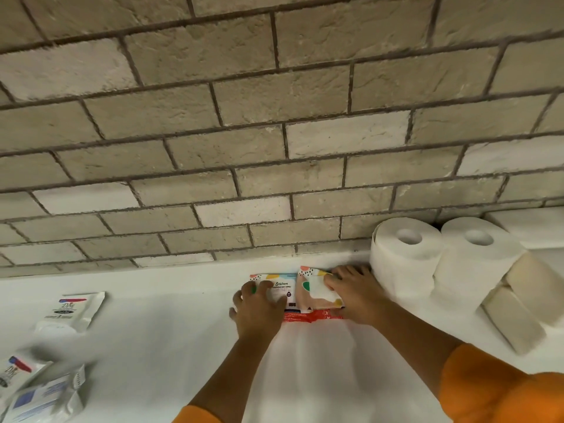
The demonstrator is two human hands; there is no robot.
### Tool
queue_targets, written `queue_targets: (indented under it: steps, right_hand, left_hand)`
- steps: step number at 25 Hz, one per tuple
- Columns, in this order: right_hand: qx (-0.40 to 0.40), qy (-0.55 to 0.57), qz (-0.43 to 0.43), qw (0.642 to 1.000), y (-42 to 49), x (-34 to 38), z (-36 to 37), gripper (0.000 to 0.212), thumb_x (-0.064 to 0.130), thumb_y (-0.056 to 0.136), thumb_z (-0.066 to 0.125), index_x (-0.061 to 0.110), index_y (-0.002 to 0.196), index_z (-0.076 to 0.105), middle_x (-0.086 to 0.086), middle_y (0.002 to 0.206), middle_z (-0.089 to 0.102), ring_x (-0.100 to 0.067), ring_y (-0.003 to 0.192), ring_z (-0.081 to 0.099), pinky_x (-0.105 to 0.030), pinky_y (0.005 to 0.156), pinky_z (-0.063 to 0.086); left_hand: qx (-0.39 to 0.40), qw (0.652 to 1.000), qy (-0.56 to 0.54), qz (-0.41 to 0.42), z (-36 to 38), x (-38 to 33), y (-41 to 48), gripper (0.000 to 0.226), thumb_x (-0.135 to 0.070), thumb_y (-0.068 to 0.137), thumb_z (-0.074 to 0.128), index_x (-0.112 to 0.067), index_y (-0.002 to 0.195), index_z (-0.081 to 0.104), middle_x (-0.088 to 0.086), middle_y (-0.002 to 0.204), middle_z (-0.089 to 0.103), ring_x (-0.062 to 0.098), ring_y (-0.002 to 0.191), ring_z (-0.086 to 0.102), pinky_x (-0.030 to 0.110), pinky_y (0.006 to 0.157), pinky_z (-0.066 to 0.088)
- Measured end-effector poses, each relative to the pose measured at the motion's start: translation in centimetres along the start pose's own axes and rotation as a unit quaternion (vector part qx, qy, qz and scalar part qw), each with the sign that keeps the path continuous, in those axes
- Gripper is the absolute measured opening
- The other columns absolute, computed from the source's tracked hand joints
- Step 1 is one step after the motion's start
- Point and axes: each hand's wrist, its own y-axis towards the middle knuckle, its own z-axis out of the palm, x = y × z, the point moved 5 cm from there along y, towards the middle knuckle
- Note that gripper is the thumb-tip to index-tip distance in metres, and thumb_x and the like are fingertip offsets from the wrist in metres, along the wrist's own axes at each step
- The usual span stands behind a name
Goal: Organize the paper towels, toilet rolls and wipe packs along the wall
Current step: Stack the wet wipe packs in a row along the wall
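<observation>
Two colourful wipe packs lie side by side on a red pack (305, 316) near the brick wall. My left hand (258, 306) grips the left wipe pack (282, 286). My right hand (351, 293) holds the right wipe pack (314, 290), thumb on top. Right of them two white paper towel rolls (406, 257) (476, 264) stand upright against the wall. Beige toilet rolls (518, 312) lie in front of the right one. Three more white wipe packs lie at left (74, 309) (48, 401) (12, 374).
The white counter (171, 331) runs along the brick wall (274, 148). A white wrapped bundle (531, 227) sits at far right against the wall. Bare counter stretches between the middle packs and the left ones.
</observation>
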Motion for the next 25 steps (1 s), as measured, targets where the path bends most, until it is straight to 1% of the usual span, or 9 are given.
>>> queue_targets:
  steps: [2,6,9,11,13,17,20,23,25]
  right_hand:
    - [0.002,0.016,0.007,1.0,0.0,-0.3,0.7,0.077,0.071,0.079,0.065,0.034,0.142,0.04,0.001,0.142,0.049,-0.024,0.13,0.045,-0.046,0.114,0.034]
    - [0.011,0.066,0.018,0.998,-0.2,-0.8,0.6,0.08,0.065,0.081,0.072,0.037,0.147,0.038,0.002,0.153,0.043,-0.023,0.137,0.042,-0.04,0.115,0.036]
    - [-0.004,0.052,-0.004,0.999,-1.0,-0.3,0.5,0.08,0.046,0.088,0.074,0.05,0.153,0.027,-0.002,0.17,0.018,-0.032,0.154,0.022,-0.051,0.123,0.023]
    - [-0.017,0.024,-0.043,0.999,-1.6,0.4,0.9,0.077,0.037,0.098,0.064,0.061,0.151,0.014,-0.001,0.172,0.015,-0.037,0.156,0.016,-0.055,0.123,0.018]
    - [-0.009,0.029,-0.034,0.999,-2.1,0.5,1.4,0.07,0.042,0.103,0.053,0.065,0.149,0.004,0.001,0.172,0.017,-0.037,0.157,0.014,-0.056,0.124,0.016]
    - [0.021,0.032,0.02,0.999,-2.3,0.8,0.8,0.063,0.051,0.102,0.048,0.049,0.156,0.015,-0.001,0.172,0.015,-0.037,0.157,0.009,-0.058,0.125,0.013]
    - [0.03,0.054,0.034,0.997,-3.5,2.8,-0.9,0.068,0.056,0.097,0.048,0.041,0.157,0.019,-0.006,0.171,0.016,-0.04,0.157,0.01,-0.062,0.124,0.013]
    - [-0.018,0.134,0.049,0.99,-6.4,5.8,-2.7,0.072,0.051,0.091,0.043,0.034,0.158,0.023,-0.004,0.162,0.034,-0.035,0.15,0.028,-0.055,0.119,0.03]
    - [-0.052,0.185,0.046,0.98,-8.4,8.2,-3.2,0.068,0.048,0.09,0.044,0.03,0.155,0.032,0.002,0.156,0.041,-0.029,0.139,0.04,-0.047,0.111,0.041]
  left_hand:
    - [0.041,0.998,-0.053,-0.02,0.6,0.7,0.2,0.053,-0.057,0.089,0.06,-0.037,0.137,0.052,0.001,0.148,0.046,0.029,0.133,0.046,0.053,0.104,0.05]
    - [0.033,0.996,-0.084,-0.011,0.9,0.9,0.2,0.055,-0.056,0.089,0.063,-0.035,0.139,0.053,0.002,0.149,0.048,0.029,0.131,0.049,0.048,0.102,0.054]
    - [0.038,0.996,-0.075,0.013,1.3,0.1,-0.2,0.056,-0.056,0.088,0.064,-0.036,0.139,0.054,0.001,0.151,0.046,0.027,0.134,0.047,0.045,0.103,0.052]
    - [0.038,0.997,-0.071,0.02,1.5,-0.2,-0.3,0.056,-0.055,0.088,0.064,-0.036,0.139,0.053,0.0,0.152,0.045,0.027,0.135,0.045,0.046,0.103,0.053]
    - [0.042,0.996,-0.07,0.019,1.4,-0.3,-0.4,0.056,-0.056,0.088,0.063,-0.036,0.14,0.052,0.0,0.151,0.045,0.026,0.135,0.046,0.046,0.103,0.053]
    - [0.066,0.997,-0.034,0.027,1.0,-0.4,-0.9,0.061,-0.06,0.091,0.055,-0.038,0.146,0.042,-0.001,0.157,0.038,0.027,0.142,0.039,0.056,0.111,0.041]
    - [0.045,0.997,-0.047,0.036,-0.4,-0.2,-2.4,0.066,-0.06,0.091,0.057,-0.033,0.148,0.038,-0.001,0.159,0.037,0.028,0.145,0.034,0.06,0.116,0.034]
    - [-0.003,0.993,-0.093,0.072,-2.4,0.4,-4.8,0.052,-0.054,0.092,0.061,-0.031,0.138,0.053,-0.002,0.148,0.052,0.024,0.133,0.049,0.046,0.109,0.048]
    - [-0.011,0.985,-0.148,0.092,-3.5,1.2,-6.8,0.026,-0.044,0.095,0.063,-0.035,0.118,0.068,-0.008,0.131,0.066,0.016,0.117,0.061,0.032,0.097,0.055]
